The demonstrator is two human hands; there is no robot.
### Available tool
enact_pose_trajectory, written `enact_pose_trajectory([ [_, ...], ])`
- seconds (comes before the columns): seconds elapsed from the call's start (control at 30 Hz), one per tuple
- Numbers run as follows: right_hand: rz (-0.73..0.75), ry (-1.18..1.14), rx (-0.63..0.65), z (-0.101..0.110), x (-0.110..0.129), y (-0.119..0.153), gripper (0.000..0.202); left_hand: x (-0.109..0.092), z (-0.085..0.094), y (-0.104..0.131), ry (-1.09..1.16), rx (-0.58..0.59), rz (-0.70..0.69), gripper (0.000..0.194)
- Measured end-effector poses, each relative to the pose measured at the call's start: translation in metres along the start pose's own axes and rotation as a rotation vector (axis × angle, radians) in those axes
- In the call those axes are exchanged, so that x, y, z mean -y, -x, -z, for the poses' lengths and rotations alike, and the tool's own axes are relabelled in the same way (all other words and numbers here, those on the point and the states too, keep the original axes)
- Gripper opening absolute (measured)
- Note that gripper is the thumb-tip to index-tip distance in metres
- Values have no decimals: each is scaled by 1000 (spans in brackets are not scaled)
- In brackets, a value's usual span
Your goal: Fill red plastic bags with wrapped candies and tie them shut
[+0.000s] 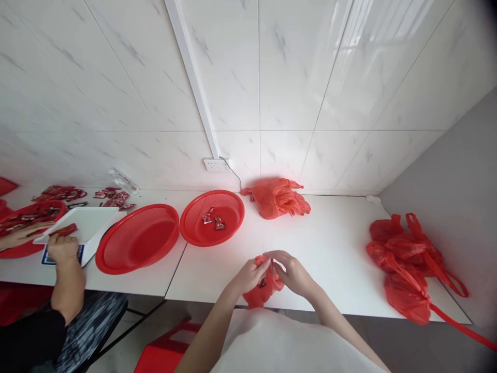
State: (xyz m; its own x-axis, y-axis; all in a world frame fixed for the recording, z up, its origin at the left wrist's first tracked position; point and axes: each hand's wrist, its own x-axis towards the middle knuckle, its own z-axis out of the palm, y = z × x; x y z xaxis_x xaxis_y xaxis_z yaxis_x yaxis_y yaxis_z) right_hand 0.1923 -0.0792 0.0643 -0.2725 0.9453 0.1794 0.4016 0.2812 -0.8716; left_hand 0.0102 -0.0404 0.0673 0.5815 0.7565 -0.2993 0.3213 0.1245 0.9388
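Close to my body, at the table's front edge, I hold a small red plastic bag [258, 296] with some dark packets showing through it. My left hand [250, 274] pinches the bag's upper left side. On the other side my right hand [297, 273] curls its fingers around the bag's top; part of its grip is hidden by the bag and the fingers. Beyond my hands stands a round red basket [185, 228] with a few small wrapped packets [219, 223] in it. A crumpled heap of red plastic bags [274, 199] lies against the wall.
Several filled red bags [407, 259] sit at the table's right end. To the left are another red basket [135, 238], a white scale [91, 220] and a clear plastic bottle [123, 181]. A co-worker's hand [64, 247] holds a red packet at the scale. A red stool [165, 352] is below.
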Motion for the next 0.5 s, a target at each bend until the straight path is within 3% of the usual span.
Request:
enact_pose_trajectory([
  [0.07, -59, 0, 51, 0, -4, 6, 40, 1, -2, 2, 33, 12, 15, 45],
  [0.2, -122, 23, 2, -7, -6, 14, 26, 9, -6, 7, 106, -27, 11, 46],
  [0.37, -125, 177, -3, -15, -18, 32, 26, 16, -10, 20, 109, -7, -3, 48],
  [0.5, -156, 53, -14, -23, -20, 44, 25, 24, -7, 30, 225, -16, 39, 49],
])
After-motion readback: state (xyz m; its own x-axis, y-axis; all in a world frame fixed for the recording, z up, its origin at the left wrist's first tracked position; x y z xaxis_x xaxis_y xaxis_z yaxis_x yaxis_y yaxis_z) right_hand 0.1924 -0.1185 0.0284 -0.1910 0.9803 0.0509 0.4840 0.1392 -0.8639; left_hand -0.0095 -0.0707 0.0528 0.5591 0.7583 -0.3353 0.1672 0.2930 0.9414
